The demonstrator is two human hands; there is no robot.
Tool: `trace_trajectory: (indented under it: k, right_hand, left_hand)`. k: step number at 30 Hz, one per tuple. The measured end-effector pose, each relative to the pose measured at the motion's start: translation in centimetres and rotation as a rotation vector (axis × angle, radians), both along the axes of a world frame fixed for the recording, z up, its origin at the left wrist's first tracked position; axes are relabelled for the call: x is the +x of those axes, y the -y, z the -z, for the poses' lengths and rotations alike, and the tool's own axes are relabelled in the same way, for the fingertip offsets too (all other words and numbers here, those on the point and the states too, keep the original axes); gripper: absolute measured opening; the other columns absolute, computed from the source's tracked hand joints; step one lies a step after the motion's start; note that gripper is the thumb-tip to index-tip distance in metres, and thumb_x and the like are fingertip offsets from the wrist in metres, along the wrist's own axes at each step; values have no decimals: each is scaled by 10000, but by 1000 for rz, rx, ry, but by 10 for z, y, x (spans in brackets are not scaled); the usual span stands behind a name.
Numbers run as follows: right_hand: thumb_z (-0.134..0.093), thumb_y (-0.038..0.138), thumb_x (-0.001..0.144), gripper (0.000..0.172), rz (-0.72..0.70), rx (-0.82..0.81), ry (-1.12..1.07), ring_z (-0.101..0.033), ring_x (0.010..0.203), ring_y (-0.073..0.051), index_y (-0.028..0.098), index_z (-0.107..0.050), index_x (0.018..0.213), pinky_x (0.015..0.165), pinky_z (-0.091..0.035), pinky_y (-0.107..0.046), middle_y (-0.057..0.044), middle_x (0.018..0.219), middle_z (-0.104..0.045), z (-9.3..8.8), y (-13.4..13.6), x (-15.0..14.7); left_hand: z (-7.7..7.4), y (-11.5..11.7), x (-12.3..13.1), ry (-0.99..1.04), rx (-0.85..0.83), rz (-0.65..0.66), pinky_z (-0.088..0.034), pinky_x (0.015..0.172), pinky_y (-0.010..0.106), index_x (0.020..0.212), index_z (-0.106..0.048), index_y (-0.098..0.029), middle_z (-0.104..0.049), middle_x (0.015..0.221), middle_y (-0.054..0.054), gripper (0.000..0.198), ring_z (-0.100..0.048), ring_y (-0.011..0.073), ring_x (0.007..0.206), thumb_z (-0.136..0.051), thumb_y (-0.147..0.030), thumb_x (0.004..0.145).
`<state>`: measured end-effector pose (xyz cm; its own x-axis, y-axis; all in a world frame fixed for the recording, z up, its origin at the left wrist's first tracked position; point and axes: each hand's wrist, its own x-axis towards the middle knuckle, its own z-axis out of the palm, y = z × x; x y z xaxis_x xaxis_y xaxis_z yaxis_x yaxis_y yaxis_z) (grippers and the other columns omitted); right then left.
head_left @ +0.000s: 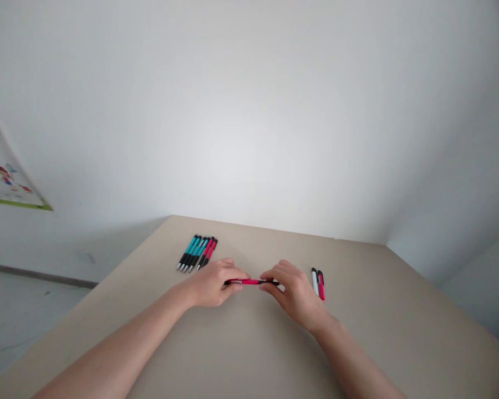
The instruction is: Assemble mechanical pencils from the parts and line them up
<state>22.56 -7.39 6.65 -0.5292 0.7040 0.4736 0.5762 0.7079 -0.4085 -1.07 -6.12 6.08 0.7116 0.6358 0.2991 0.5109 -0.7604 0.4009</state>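
Between my two hands lies a red pen (250, 282) with black ends, held level and crosswise above the table. My left hand (217, 281) pinches its left end, where the clip is. The fingers of my right hand (291, 285) are closed on the black part at the other end. Just beyond my left hand, a row of pens (193, 252) lies side by side, several teal and black, then red and black at the right. Close to the right of my right hand are a white pen piece (315, 281) and a red pen piece (321, 286), both with black tops.
The beige table (216, 354) meets a white wall (249, 111) at its far edge. A poster (8, 172) with a cartoon figure hangs at the left. Past the table's left edge the grey floor (20, 316) shows.
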Motion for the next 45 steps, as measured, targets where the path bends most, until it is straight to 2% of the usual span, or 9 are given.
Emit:
trace_trajectory:
  k: [4, 8, 13, 18, 28, 34, 39, 43, 45]
  right_hand:
    - [-627, 246, 848, 80, 20, -21, -65, -560, 689, -156, 190, -651, 796, 624, -416, -266, -23, 723, -637, 5, 3, -16]
    - [-604, 268, 861, 88, -3, -23, -89, -571, 707, -163, 196, -650, 843, 631, -423, -267, -31, 739, -644, 8, 5, -27]
    - [-538, 202, 861, 160, 22, -30, -114, -570, 726, -167, 195, -606, 1005, 642, -442, -277, -56, 835, -641, 4, 9, -22]
    - [-520, 227, 883, 130, 40, -31, -92, -565, 664, -155, 191, -642, 904, 609, -420, -262, -40, 729, -616, 4, 7, -17]
    - [-538, 229, 872, 138, 71, -64, -59, -563, 663, -148, 194, -642, 955, 622, -412, -250, -38, 764, -617, 4, 6, -16]
    - [-478, 274, 915, 235, 99, -80, -34, -544, 629, -143, 193, -666, 801, 596, -383, -248, -31, 688, -592, 2, 6, -15]
    - [-527, 261, 880, 141, 83, -85, -29, -551, 669, -151, 186, -642, 914, 627, -393, -255, -35, 746, -604, 1, 6, -15]
    - [-486, 263, 904, 193, 97, -84, -4, -539, 662, -155, 188, -644, 823, 604, -374, -254, -34, 699, -584, 1, 7, -14]
    - [-492, 273, 903, 189, 95, -88, 3, -540, 669, -156, 189, -648, 840, 608, -371, -254, -35, 704, -588, 1, 7, -14]
  left_hand:
    - [2, 0, 5, 9, 25, -10, -414, 722, 235, 941, -642, -174, -623, 801, 42, 169, -556, 163, 809, -490, -241, 914]
    - [5, 1, 8, 17, 14, -8, -414, 695, 222, 917, -624, -164, -619, 806, 32, 183, -577, 143, 764, -444, -195, 927]
    - [2, 3, 7, 63, 25, -42, -414, 711, 220, 1014, -594, -173, -627, 870, 40, 209, -581, 143, 798, -398, -186, 942]
    - [0, 3, 6, 32, 68, -60, -401, 668, 216, 947, -608, -174, -616, 801, 24, 179, -571, 134, 734, -436, -220, 927]
    - [0, 2, 5, 17, 136, -83, -379, 607, 214, 889, -612, -167, -607, 737, 14, 181, -563, 125, 668, -439, -215, 916]
    - [3, 1, 5, 62, 97, -88, -420, 688, 221, 984, -599, -188, -658, 847, 25, 162, -604, 141, 762, -462, -230, 910]
    - [4, 2, 5, 69, 80, -91, -419, 688, 217, 952, -592, -194, -653, 815, 10, 141, -602, 133, 748, -460, -212, 905]
    - [3, 2, 5, 57, 85, -95, -412, 674, 217, 944, -586, -191, -649, 810, 7, 122, -597, 131, 735, -477, -223, 899]
    - [3, 2, 4, 54, 81, -94, -414, 684, 218, 943, -586, -189, -648, 816, 11, 128, -599, 132, 746, -469, -226, 905]
